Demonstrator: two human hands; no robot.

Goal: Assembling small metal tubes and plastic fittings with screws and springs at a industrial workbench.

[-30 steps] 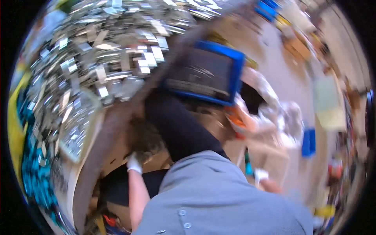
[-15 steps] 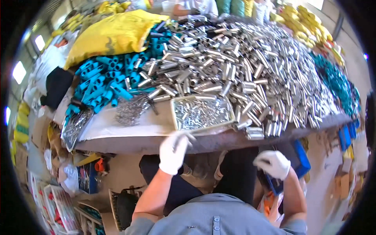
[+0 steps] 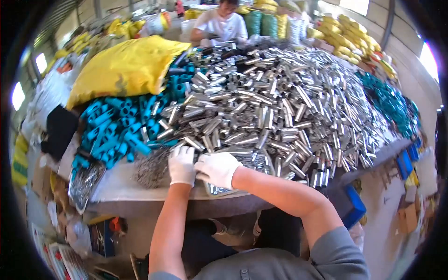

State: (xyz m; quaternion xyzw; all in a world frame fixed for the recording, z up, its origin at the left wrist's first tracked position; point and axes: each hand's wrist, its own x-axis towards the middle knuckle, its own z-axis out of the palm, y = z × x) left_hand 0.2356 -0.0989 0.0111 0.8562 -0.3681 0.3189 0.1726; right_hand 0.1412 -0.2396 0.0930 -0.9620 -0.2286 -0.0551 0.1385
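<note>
My left hand (image 3: 182,166), in a white glove, is at the near edge of the heap of shiny metal tubes (image 3: 261,119), its fingers bent forward and down. Close beside it is my white-gloved right hand (image 3: 217,169), fingers pinched together and pointing left. Whatever lies between the fingers of either hand is hidden. Beneath my right hand and forearm stands a pale-rimmed tray (image 3: 206,189) of small metal pieces, partly covered. Left of my left hand lies a small pile of thin, dark metal pieces (image 3: 151,170).
Teal tubes (image 3: 112,123) are heaped at the left, below a full yellow sack (image 3: 123,67). More teal pieces (image 3: 389,102) lie far right. A person (image 3: 221,23) sits across the table. Blue crates (image 3: 352,207) stand below the table's right side.
Both hands have moved forward over the table and come together at the tray's left side. My right hand has swung in from beyond the table's front edge. The view has tilted upward.
</note>
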